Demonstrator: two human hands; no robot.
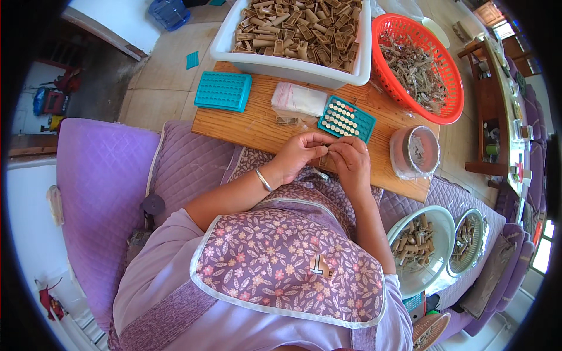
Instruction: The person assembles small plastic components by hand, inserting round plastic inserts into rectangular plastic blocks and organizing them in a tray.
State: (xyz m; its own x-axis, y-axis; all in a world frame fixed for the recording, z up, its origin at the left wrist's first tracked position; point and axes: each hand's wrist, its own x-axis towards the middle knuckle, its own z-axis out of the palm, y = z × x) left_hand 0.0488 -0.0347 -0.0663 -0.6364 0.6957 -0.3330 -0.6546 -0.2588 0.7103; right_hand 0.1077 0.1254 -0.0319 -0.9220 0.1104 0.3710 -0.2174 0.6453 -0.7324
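Observation:
My left hand [303, 154] and my right hand [351, 162] meet over the near edge of the wooden table [246, 130]. Fingertips of both are pinched together around something small and dark, mostly hidden by the fingers. Just beyond them lies a teal tray [364, 125] with rows of round pale pieces, one of them reddish; part of its right side shows bare holes. To its left is a stack of thin white sheets [297, 99] with pinkish marks. A silver bangle [263, 180] circles my left wrist.
A white bin [293, 65] of brown plastic parts stands at the back, beside a red basket [379, 55] of clear pieces. Teal trays [222, 90] lie at left, a round tub [401, 153] at right. Basins [446, 225] of brown parts sit on the purple sofa [102, 175].

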